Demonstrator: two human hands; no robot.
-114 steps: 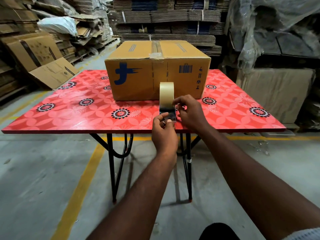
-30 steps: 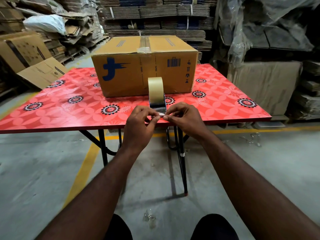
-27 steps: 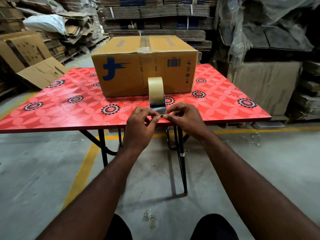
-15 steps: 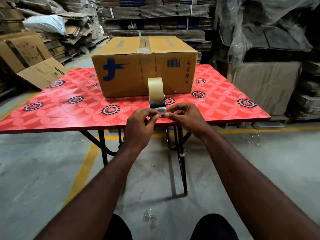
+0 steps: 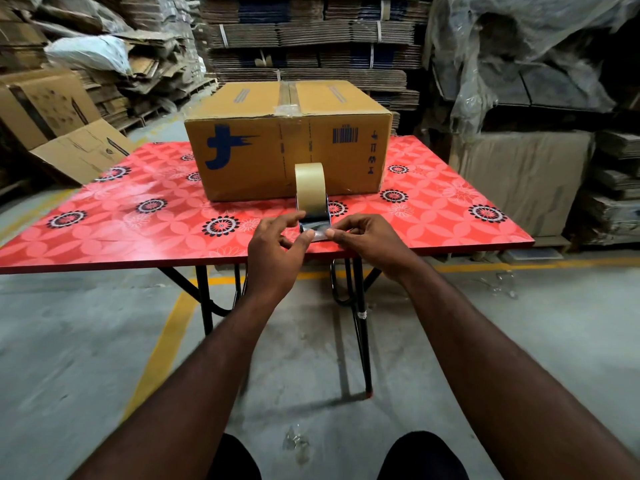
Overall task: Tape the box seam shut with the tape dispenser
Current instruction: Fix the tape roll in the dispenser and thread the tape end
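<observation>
At the red table's [image 5: 104, 237] near edge, the left hand [image 5: 277, 252] and right hand [image 5: 369, 242] pinch the loose tape end of the upright tape dispenser [image 5: 311, 199], just before the cardboard box [image 5: 287, 147].

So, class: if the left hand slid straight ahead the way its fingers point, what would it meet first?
Probably the tape dispenser: the left hand already has its fingertips there; the box lies beyond.

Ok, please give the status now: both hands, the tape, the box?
Left hand and right hand pinching the tape end at the tape dispenser. Box untouched behind it on the table. Nothing in between.
</observation>
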